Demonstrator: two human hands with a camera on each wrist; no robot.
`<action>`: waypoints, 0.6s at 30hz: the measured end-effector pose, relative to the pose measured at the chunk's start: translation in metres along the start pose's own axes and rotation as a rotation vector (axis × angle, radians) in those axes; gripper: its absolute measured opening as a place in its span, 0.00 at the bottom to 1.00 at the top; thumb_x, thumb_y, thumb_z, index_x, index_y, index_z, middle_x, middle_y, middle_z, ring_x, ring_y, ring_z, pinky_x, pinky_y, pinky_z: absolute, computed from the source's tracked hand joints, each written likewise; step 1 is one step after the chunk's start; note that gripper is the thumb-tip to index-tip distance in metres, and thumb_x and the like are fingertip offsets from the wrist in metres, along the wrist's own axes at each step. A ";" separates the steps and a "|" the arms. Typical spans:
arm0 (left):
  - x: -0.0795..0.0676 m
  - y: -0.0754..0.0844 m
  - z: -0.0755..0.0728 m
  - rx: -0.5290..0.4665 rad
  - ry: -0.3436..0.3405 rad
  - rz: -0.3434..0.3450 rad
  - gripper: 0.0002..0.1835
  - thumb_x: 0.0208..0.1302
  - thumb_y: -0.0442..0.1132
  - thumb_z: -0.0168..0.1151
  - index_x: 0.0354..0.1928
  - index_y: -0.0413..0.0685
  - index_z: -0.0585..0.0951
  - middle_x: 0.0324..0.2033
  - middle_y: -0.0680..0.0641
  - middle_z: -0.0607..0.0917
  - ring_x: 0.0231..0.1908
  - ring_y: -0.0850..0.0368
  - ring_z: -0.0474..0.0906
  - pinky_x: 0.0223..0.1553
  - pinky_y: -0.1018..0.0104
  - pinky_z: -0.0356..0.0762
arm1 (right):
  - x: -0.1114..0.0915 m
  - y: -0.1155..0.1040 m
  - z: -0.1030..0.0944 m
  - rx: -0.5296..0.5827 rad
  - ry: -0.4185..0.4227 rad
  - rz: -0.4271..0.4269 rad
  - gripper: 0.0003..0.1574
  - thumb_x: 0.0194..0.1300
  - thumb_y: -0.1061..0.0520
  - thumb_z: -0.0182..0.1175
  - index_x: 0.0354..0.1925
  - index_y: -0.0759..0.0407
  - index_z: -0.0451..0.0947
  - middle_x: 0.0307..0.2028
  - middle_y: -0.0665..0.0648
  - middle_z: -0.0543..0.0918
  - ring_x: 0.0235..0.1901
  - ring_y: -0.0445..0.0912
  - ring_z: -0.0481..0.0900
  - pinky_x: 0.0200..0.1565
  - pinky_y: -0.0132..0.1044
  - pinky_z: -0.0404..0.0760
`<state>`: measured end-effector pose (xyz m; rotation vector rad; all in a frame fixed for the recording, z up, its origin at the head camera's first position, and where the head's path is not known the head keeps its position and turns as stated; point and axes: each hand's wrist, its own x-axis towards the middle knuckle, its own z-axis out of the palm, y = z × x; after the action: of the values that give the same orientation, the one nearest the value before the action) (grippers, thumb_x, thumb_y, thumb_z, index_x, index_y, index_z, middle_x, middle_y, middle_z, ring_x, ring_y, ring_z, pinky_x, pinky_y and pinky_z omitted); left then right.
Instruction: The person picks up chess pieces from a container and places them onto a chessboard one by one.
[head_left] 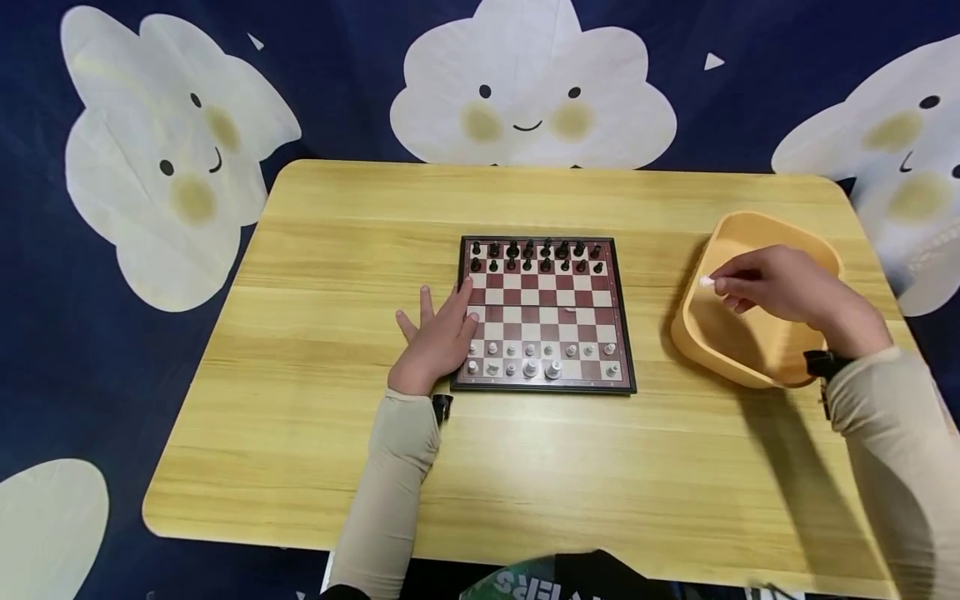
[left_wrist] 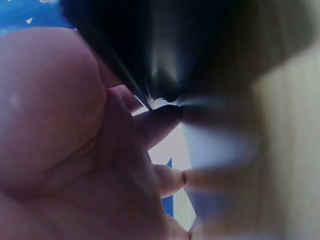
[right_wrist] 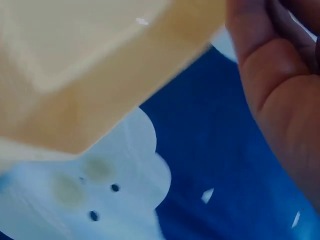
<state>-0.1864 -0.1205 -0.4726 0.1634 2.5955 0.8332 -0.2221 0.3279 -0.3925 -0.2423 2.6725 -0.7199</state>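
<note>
A chessboard [head_left: 540, 315] with a dark frame lies flat on the table, black chess pieces [head_left: 528, 250] in two rows at its far side and white chess pieces [head_left: 552, 369] along the near side. My left hand [head_left: 435, 343] rests at the board's left edge, fingers spread and fairly straight, a couple of them over the border. Above the left part of a yellow-orange bin [head_left: 678, 329], my right hand [head_left: 783, 287] pinches a small white chess piece [head_left: 707, 282] between thumb and fingers. A small white piece [right_wrist: 142, 21] shows inside the bin in the right wrist view.
The wooden table [head_left: 300, 433] has rounded corners and runs out past the board on all sides. Behind it hangs a dark blue cloth [head_left: 337, 75] printed with smiling clouds. The bin's walls stand up close around my right hand.
</note>
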 end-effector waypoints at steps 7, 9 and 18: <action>-0.001 -0.001 -0.001 0.011 -0.005 -0.002 0.33 0.85 0.52 0.34 0.84 0.65 0.40 0.82 0.52 0.47 0.77 0.38 0.15 0.65 0.29 0.07 | -0.045 -0.019 0.023 0.569 0.349 -0.078 0.18 0.79 0.57 0.56 0.55 0.69 0.84 0.34 0.45 0.87 0.29 0.39 0.81 0.33 0.26 0.80; 0.000 -0.001 0.000 0.010 -0.006 -0.004 0.33 0.84 0.53 0.34 0.84 0.66 0.40 0.82 0.52 0.47 0.77 0.38 0.15 0.65 0.29 0.07 | -0.054 -0.028 0.034 0.772 0.370 -0.183 0.17 0.78 0.62 0.56 0.55 0.73 0.82 0.38 0.52 0.89 0.31 0.42 0.82 0.35 0.27 0.82; -0.001 0.000 0.000 0.010 0.001 0.006 0.33 0.85 0.52 0.35 0.84 0.64 0.41 0.82 0.52 0.48 0.78 0.37 0.16 0.66 0.28 0.08 | -0.079 -0.071 0.068 0.533 0.435 -0.367 0.22 0.66 0.76 0.63 0.57 0.70 0.83 0.45 0.50 0.89 0.38 0.38 0.86 0.41 0.23 0.83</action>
<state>-0.1859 -0.1208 -0.4722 0.1731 2.6019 0.8230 -0.1186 0.2566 -0.3875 -0.4816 2.7122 -1.7341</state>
